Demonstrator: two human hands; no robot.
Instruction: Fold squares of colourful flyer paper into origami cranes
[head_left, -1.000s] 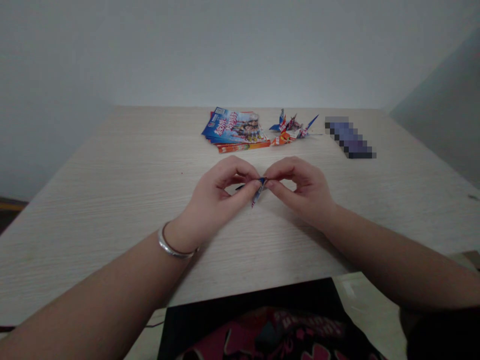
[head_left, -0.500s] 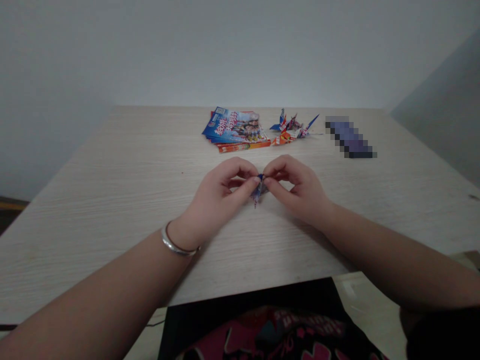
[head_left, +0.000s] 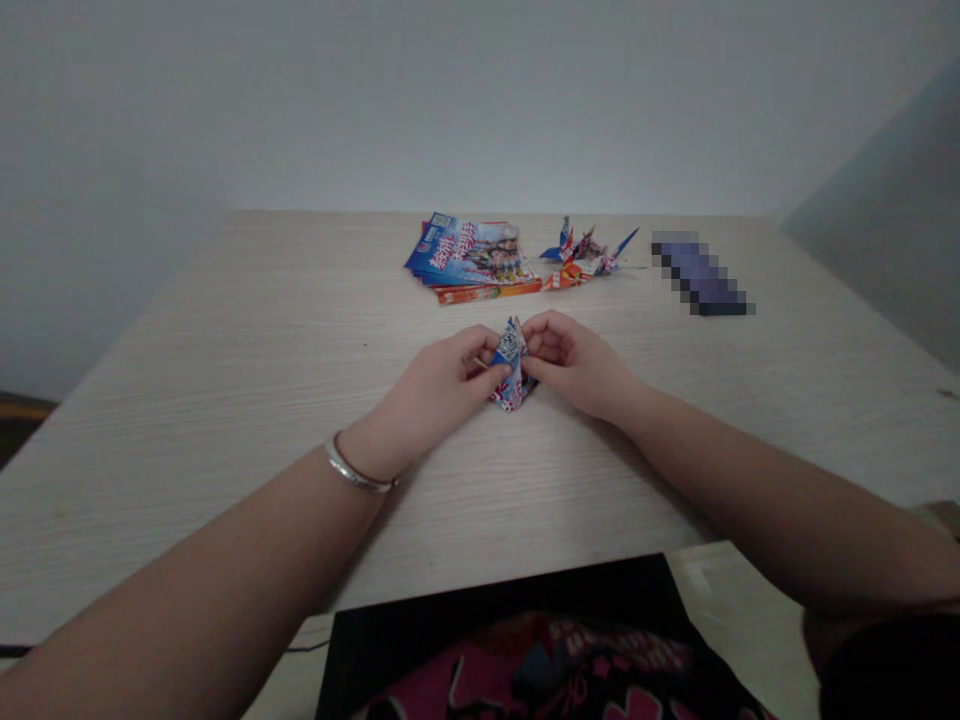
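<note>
A small piece of folded printed paper, blue, white and red with a black-and-white code patch near its top, is held upright just above the table between both hands. My left hand, with a silver bangle at its wrist, pinches the paper's left side between thumb and fingers. Opposite it, my right hand is closed on the right side, its thumb against the paper. The fingertips behind the paper are partly hidden.
Beyond my hands lies a stack of printed leaflets. Several folded paper cranes stand to its right, touching or close to it. A pixelated dark flat object rests farther right on the pale wooden table. A wall rises behind.
The folded paper now shows a broader face with its code patch, where before a narrow dark tip pointed down. Both hands have shifted slightly, and their fingertips are a little farther apart.
</note>
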